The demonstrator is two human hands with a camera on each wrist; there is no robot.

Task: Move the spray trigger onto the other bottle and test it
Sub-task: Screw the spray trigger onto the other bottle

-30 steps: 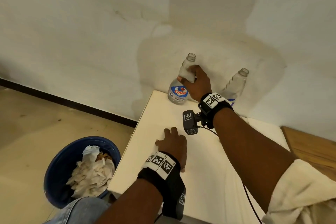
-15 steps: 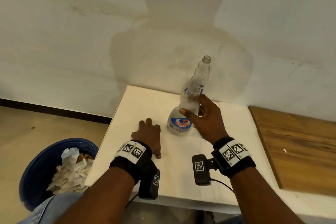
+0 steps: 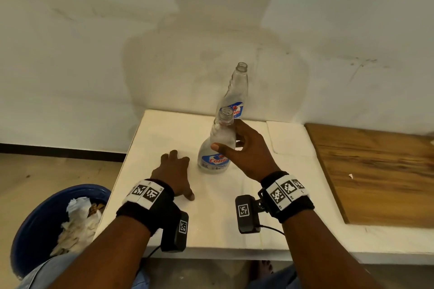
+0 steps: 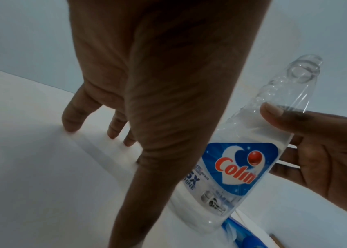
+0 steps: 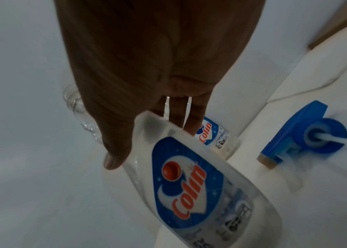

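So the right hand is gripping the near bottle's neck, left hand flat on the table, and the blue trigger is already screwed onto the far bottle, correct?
Not quite: the far bottle is uncapped in the head view, and the right wrist view shows the blue trigger lying on the table.

Each wrist wears a black band (image 3: 150, 204) with white square-code tags; black cameras (image 3: 247, 214) hang beneath; blue jeans (image 3: 44, 272).

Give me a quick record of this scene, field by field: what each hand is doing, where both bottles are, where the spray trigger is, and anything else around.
left hand: resting on the white table, holding nothing
right hand: grip around the near bottle's neck
near bottle: uncapped, base on the table
far bottle: uncapped, upright behind the near one
spray trigger: blue, lying on the table, on neither bottle
blue bin: on the floor at left, holding crumpled paper
wooden board: at right
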